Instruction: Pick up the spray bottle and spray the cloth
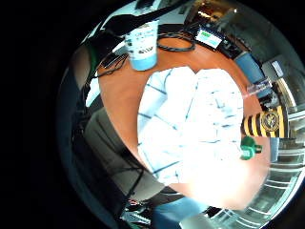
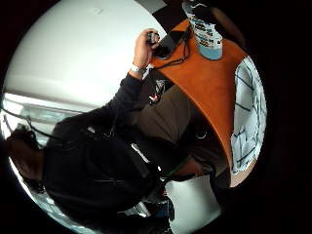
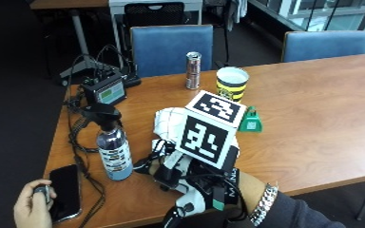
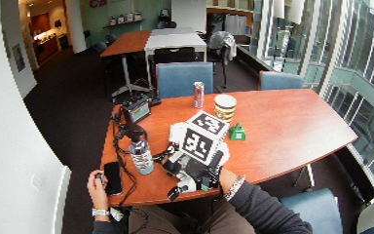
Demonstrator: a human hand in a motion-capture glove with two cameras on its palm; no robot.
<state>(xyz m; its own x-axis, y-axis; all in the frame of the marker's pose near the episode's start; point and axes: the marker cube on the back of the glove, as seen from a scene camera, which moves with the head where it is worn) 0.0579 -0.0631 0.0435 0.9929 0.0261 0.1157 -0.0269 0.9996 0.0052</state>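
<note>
Tabletop phone (image 3: pixel 65 190) beside spray bottle (image 3: pixel 113 148)

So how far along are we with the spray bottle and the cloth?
Nothing looks done yet. The spray bottle stands upright on the table, untouched, beside the cloth, which lies spread out flat. The gloved right hand is above the table's near edge, next to the bottle, holding nothing; its fingers are hidden. Still left: gripping the bottle, lifting it, aiming at the cloth and spraying.

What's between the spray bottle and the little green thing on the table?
The white cloth lies between the spray bottle and the green thing, partly hidden by the gloved right hand in the outside view.
</note>
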